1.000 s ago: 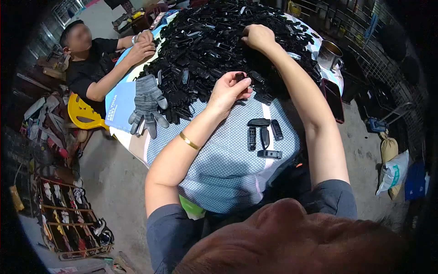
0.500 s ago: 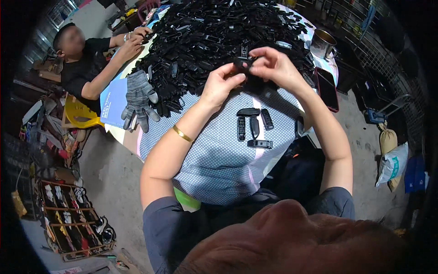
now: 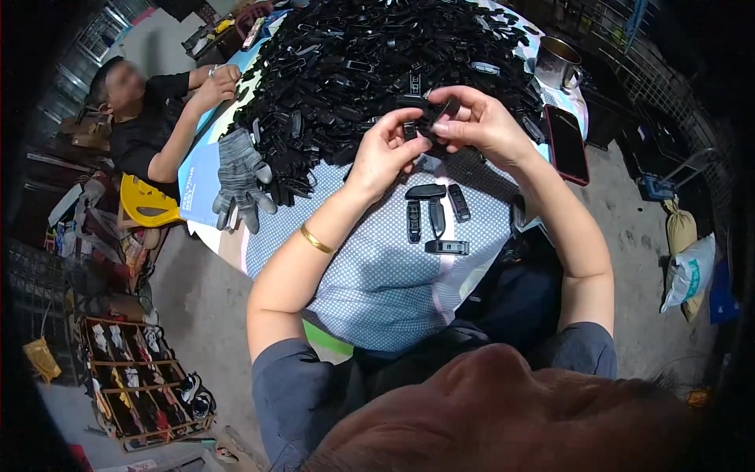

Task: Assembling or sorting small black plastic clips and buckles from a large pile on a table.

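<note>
While the left hand (image 3: pixel 380 161) pinches a small dark piece (image 3: pixel 410 130) and the right hand (image 3: pixel 491 131) a longer black piece (image 3: pixel 447 112) at the near edge of the black heap (image 3: pixel 330 86), seemingly close together for easy viewing, their details are lost against its darkness, and five black casings (image 3: pixel 437 219) lie on its near side, perhaps to stay unmixed.

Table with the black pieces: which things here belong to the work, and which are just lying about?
Seemingly in use:
black pieces held in the left hand and right hand
heap of black pieces
five grouped pieces on the cloth

Seemingly just lying about:
grey glove
phone
metal mug
</note>
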The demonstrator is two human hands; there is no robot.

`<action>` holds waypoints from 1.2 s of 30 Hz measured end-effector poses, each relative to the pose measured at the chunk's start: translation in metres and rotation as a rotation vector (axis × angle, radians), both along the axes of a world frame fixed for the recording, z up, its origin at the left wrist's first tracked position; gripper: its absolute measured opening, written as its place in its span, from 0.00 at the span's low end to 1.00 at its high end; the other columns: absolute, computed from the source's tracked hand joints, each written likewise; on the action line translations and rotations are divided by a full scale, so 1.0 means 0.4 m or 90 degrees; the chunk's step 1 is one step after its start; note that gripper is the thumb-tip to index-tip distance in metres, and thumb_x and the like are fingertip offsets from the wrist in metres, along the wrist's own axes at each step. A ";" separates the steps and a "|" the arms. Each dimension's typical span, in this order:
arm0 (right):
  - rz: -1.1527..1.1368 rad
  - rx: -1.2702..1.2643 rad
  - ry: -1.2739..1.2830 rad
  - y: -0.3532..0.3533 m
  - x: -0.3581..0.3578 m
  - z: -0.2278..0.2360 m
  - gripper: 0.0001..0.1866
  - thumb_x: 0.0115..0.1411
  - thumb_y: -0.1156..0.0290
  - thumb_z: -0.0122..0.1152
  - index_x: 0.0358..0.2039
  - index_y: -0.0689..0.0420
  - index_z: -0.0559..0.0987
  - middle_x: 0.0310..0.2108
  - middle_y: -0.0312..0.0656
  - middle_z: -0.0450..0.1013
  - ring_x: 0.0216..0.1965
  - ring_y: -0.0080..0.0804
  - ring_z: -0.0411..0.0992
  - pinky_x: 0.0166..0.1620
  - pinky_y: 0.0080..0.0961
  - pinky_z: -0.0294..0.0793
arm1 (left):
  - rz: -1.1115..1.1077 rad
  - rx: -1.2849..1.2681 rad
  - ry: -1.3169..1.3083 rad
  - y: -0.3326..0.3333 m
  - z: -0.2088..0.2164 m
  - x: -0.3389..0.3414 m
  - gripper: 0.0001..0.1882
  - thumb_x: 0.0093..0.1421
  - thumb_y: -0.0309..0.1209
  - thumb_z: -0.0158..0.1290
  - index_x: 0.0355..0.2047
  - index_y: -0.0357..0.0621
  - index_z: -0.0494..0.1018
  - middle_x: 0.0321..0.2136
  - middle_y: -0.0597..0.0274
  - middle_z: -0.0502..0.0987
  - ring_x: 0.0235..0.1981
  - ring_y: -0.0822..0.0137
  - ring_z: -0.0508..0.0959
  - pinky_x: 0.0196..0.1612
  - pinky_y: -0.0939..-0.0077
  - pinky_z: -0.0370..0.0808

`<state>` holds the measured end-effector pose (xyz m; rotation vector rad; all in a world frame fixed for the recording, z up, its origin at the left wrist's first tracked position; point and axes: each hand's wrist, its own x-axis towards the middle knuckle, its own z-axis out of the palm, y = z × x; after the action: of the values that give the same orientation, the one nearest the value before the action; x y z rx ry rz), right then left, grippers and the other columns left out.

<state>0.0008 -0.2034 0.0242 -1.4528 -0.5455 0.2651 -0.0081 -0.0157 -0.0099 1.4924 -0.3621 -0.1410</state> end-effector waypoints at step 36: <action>-0.088 -0.188 -0.130 0.055 -0.030 -0.042 0.14 0.54 0.65 0.60 0.34 0.65 0.75 0.19 0.35 0.71 0.18 0.19 0.69 0.22 0.17 0.67 | -0.003 -0.179 0.010 0.021 0.023 -0.004 0.13 0.58 0.26 0.49 0.43 0.35 0.72 0.37 0.60 0.76 0.36 0.75 0.73 0.41 0.83 0.69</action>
<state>-0.0111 -0.1815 0.0075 -1.8087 -0.5843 0.0898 -0.0097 -0.0074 -0.0007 1.2126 -0.3574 -0.1010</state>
